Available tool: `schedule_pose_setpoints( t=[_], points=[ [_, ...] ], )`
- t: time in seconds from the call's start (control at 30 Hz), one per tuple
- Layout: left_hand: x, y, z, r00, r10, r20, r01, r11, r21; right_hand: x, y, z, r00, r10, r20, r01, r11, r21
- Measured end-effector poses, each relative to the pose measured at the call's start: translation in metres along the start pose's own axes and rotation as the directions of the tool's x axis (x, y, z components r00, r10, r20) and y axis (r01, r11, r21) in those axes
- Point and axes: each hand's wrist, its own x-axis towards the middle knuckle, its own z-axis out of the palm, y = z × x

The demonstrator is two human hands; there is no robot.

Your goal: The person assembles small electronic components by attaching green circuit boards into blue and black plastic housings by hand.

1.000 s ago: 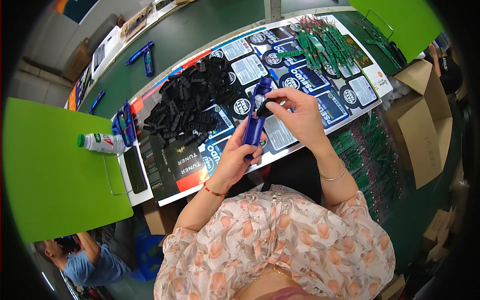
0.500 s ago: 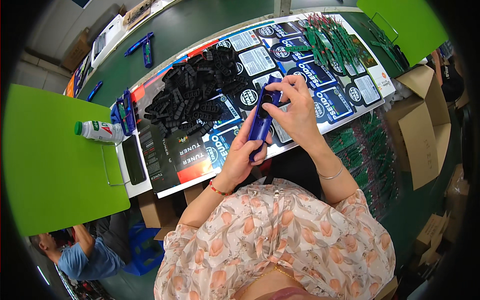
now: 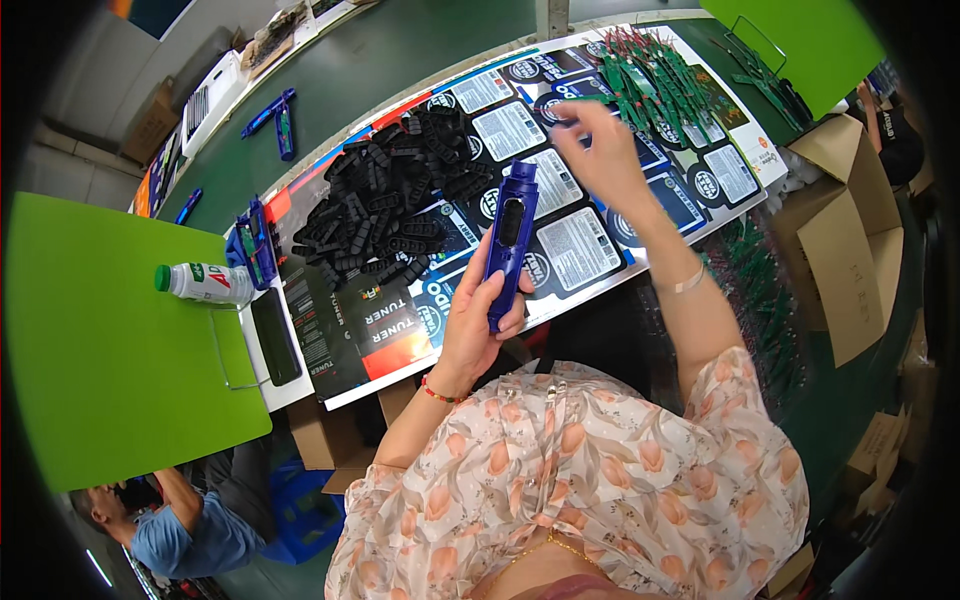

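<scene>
My left hand [image 3: 475,318] is closed round the lower part of a long blue plastic casing [image 3: 518,185], held tilted over the table. A black piece [image 3: 512,222] sits in the casing's oval opening. Away from the casing, my right hand [image 3: 604,152] hovers above the printed sheets, thumb and fingers apart, and nothing shows between them. Just beyond it lies a heap of narrow green circuit boards [image 3: 655,85] with red wires. To the left is a pile of black ribbed plastic parts [image 3: 375,195].
More blue casings [image 3: 256,245] lie at the left beside a white bottle [image 3: 205,282] and a dark phone [image 3: 275,335]. Bright green panels [image 3: 120,340] flank the worktop. An opened cardboard box [image 3: 845,240] stands at the right. Another person [image 3: 195,530] sits at the lower left.
My right hand has left the casing and moved up and right toward the circuit boards, its fingers spreading. My left hand still holds the casing, now showing its opening more fully.
</scene>
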Motion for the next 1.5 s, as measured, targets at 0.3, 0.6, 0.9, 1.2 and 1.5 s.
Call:
schedule_pose_setpoints(
  t=[0.3,0.6,0.9,1.2,1.5],
  points=[
    [-0.007,0.006,-0.005,0.994,0.089,-0.069,-0.090,0.996,-0.011,0.057,0.062,0.010,0.918,-0.195,0.345,0.394,0.549,-0.738],
    [-0.002,0.007,-0.014,0.985,0.154,-0.072,-0.158,0.986,-0.057,0.044,-0.040,-0.002,0.977,-0.078,-0.197,0.102,0.988,0.115],
    [0.001,0.006,-0.017,0.983,0.154,-0.104,-0.175,0.956,-0.236,-0.007,-0.047,-0.025,0.921,0.380,0.090,-0.302,0.547,0.781],
    [0.003,-0.002,-0.010,0.994,0.097,-0.057,-0.110,0.953,-0.282,-0.063,-0.078,0.006,0.930,0.315,0.187,-0.351,0.622,0.700],
    [0.002,-0.002,-0.014,0.994,0.114,0.001,-0.111,0.970,-0.218,-0.068,-0.081,0.010,0.943,0.256,0.213,-0.332,0.662,0.672]
  ],
)
